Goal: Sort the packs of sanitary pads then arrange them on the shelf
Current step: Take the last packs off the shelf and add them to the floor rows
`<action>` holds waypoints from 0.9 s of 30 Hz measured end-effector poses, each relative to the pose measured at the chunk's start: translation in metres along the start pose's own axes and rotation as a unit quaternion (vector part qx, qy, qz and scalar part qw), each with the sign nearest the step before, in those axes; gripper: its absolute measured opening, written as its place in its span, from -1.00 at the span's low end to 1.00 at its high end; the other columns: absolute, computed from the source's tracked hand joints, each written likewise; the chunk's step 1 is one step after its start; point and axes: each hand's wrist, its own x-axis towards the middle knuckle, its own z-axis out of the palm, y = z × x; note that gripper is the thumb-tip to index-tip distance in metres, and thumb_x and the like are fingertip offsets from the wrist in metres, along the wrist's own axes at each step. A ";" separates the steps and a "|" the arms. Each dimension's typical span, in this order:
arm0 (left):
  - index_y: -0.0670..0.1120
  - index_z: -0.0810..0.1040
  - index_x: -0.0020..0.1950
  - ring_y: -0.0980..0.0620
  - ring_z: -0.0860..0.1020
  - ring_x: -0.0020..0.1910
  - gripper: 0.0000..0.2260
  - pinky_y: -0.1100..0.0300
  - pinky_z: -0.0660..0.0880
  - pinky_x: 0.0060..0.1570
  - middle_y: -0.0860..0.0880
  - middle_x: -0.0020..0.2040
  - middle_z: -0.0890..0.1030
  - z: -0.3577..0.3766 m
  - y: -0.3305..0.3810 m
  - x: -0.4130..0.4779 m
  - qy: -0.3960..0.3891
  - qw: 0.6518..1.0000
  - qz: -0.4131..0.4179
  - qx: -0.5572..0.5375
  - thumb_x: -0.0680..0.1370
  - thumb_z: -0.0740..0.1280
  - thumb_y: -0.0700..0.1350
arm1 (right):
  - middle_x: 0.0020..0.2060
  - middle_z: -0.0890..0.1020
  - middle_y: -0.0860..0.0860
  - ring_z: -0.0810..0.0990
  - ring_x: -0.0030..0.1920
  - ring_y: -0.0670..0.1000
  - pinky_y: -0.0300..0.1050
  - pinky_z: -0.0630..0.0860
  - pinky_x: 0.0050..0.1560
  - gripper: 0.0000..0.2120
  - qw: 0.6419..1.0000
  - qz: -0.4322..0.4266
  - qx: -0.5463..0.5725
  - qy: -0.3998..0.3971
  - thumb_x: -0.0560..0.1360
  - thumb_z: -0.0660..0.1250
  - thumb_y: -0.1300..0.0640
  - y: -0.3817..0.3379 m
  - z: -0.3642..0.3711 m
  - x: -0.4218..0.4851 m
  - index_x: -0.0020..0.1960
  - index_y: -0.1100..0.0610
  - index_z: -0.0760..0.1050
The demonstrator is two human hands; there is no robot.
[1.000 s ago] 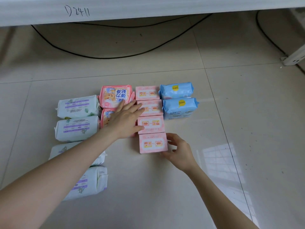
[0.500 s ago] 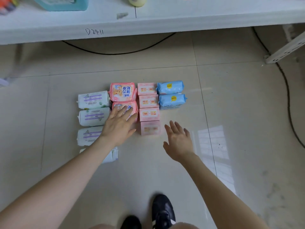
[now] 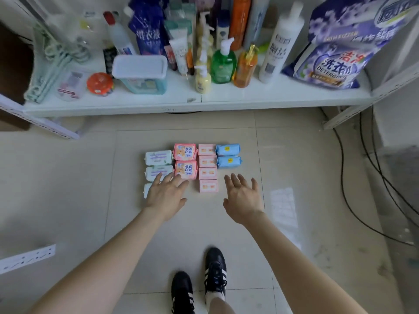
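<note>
Fingers [image 3: 169, 179] spread on both hands, holding nothing. A second ago my left hand [image 3: 165, 198] lay on the pink bear-print soft packs [image 3: 185, 152] and my right hand [image 3: 243, 200] gripped the nearest pale pink cardboard box [image 3: 208, 186]; both are off them now. I judge the sorting done. Four columns lie on the tiled floor [image 3: 294, 159]: white soft packs with purple print [image 3: 158, 157], the bear-print ones, the boxes, and blue soft packs with yellow stickers [image 3: 228, 150]. The crowded white metal shelf [image 3: 226, 98] comes next. Legible: "DETERGENT" on the purple plastic bag [image 3: 328, 66]; the shelf-edge code is blurred.
</note>
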 end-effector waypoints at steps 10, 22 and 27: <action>0.04 0.17 0.53 -0.01 0.09 0.54 -0.50 -0.02 -0.04 0.50 -0.01 0.55 0.19 -0.152 -0.023 -0.120 0.078 0.997 -0.022 -0.020 0.62 0.13 0.11 | 0.55 0.12 0.08 0.06 0.55 0.06 0.16 0.02 0.49 -0.38 0.997 0.008 -0.023 0.076 0.61 0.12 -0.02 -0.030 -0.162 -0.110 0.56 0.14 -0.04; 0.03 0.13 0.55 -0.06 0.03 0.56 -0.47 -0.07 -0.08 0.50 -0.05 0.57 0.13 -0.322 -0.058 -0.270 0.252 0.967 -0.041 0.013 0.61 0.17 0.11 | 0.55 0.14 0.06 0.07 0.54 0.09 0.19 0.01 0.48 -0.37 0.965 -0.001 -0.029 0.260 0.59 0.18 -0.03 -0.080 -0.338 -0.249 0.55 0.12 0.01; 0.02 0.11 0.56 -0.06 0.03 0.56 -0.46 -0.10 -0.10 0.51 -0.06 0.57 0.14 -0.394 -0.077 -0.311 0.327 0.942 -0.054 0.040 0.62 0.13 0.14 | 0.52 0.19 0.04 0.11 0.53 0.07 0.17 0.04 0.48 -0.41 0.937 -0.013 -0.028 0.347 0.58 0.15 -0.01 -0.091 -0.412 -0.290 0.54 0.11 0.06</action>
